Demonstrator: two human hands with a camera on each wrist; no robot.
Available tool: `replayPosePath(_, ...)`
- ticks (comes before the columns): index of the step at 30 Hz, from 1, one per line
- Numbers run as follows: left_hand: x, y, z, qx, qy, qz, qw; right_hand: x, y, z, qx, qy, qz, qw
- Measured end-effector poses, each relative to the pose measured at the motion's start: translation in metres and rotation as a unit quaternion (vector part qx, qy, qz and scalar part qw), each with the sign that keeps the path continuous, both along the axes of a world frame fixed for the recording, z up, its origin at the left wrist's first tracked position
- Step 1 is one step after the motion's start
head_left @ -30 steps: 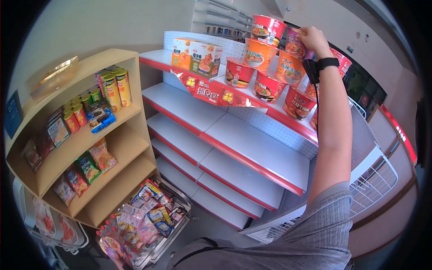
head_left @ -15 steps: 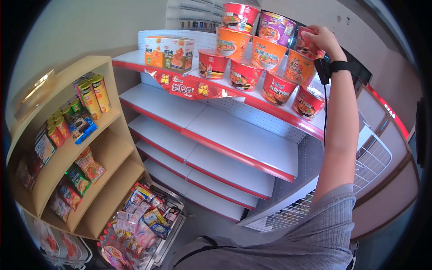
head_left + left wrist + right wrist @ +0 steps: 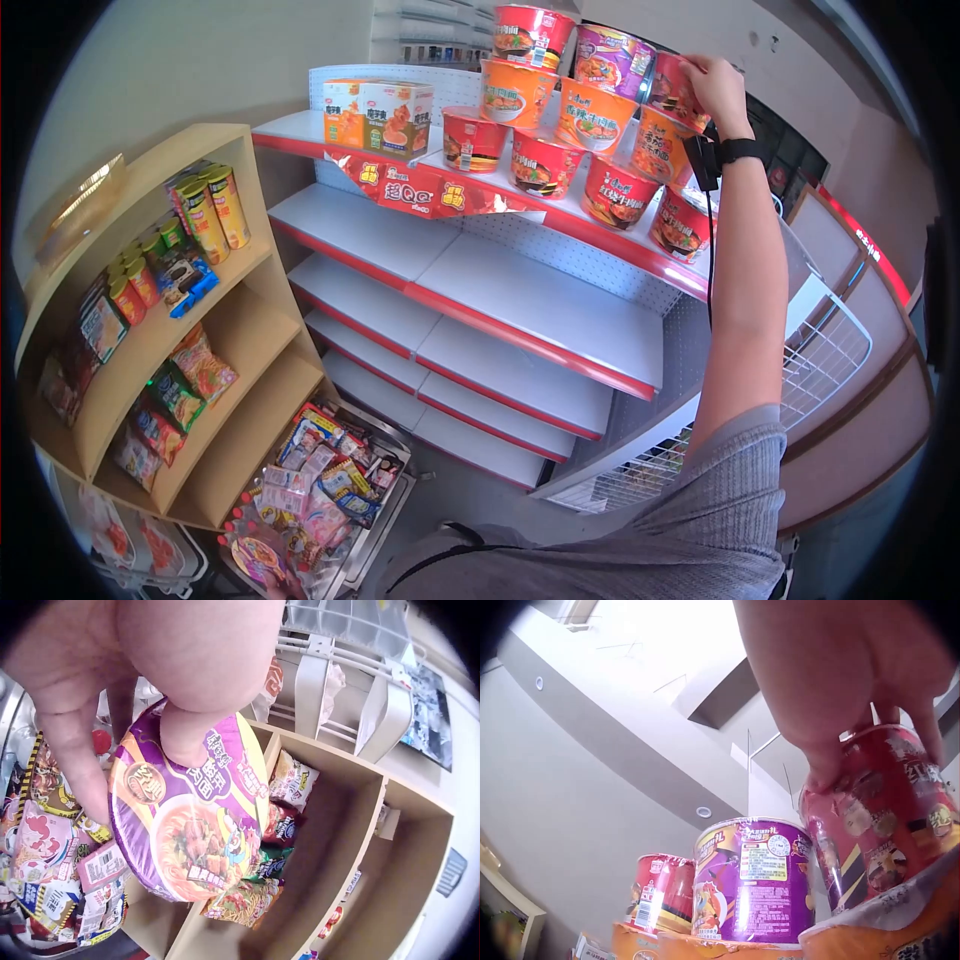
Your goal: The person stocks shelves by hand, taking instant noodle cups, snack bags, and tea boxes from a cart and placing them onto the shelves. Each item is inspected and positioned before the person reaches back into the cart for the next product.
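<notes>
At the right end of the top row of stacked noodle cups, my right hand (image 3: pixel 718 92) grips a red instant noodle cup (image 3: pixel 877 825) by its upper rim. This cup sits on an orange cup (image 3: pixel 662 138), close beside a purple noodle cup (image 3: pixel 610 62). Further left in that row stands another red cup (image 3: pixel 532 38). Low at the left, my left hand (image 3: pixel 150 660) holds a second purple noodle cup (image 3: pixel 199 847), thumb over its lid and fingers around its side. In the head view that hand is mostly cut off at the bottom edge.
Below the stack, several red cups (image 3: pixel 545 165) line the white shelf unit (image 3: pixel 540 290), with snack boxes (image 3: pixel 395 118) to their left. A wooden shelf (image 3: pixel 270 250) with chips and canisters stands left. Under it is a metal cart (image 3: pixel 375 540) full of packets. A wire basket (image 3: pixel 825 340) hangs right.
My right hand has gone from the purple cup in the top row to the red cup at its right, and this cup has shifted slightly left. The head view has turned right.
</notes>
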State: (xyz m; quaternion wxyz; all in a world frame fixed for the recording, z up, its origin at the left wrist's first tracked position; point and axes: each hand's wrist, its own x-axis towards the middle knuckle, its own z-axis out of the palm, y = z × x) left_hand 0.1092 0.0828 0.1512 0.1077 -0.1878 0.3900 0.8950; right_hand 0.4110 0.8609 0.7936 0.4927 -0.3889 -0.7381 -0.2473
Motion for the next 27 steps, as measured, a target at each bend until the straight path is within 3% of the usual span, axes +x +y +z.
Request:
replayPosePath(2, -0.011, -0.002, -0.015, 0.001, 0.002, -0.009, 1.000, 0.001, 0.000, 0.001, -0.049, 0.003, -0.018, 0.999)
replayPosePath(17, -0.046, -0.011, -0.027, -0.011, 0.048, -0.172, 0.984, -0.003, -0.011, -0.003, 0.008, 0.001, -0.014, 1.000)
replayPosePath(21, -0.049, -0.011, -0.026, -0.012, 0.060, -0.215, 0.975, -0.002, -0.005, -0.001, -0.029, 0.001, -0.014, 0.999)
replayPosePath(23, -0.053, -0.011, -0.024, -0.013, 0.068, -0.237, 0.969, -0.009, -0.010, -0.003, 0.116, 0.016, -0.110, 0.987)
replayPosePath(24, -0.055, -0.010, -0.023, -0.014, 0.072, -0.248, 0.966, -0.013, -0.017, -0.003, 0.116, 0.018, -0.111, 0.987)
replayPosePath(27, -0.060, -0.008, -0.019, -0.016, 0.085, -0.279, 0.956, -0.037, -0.064, -0.006, 0.271, -0.023, 0.023, 0.962)
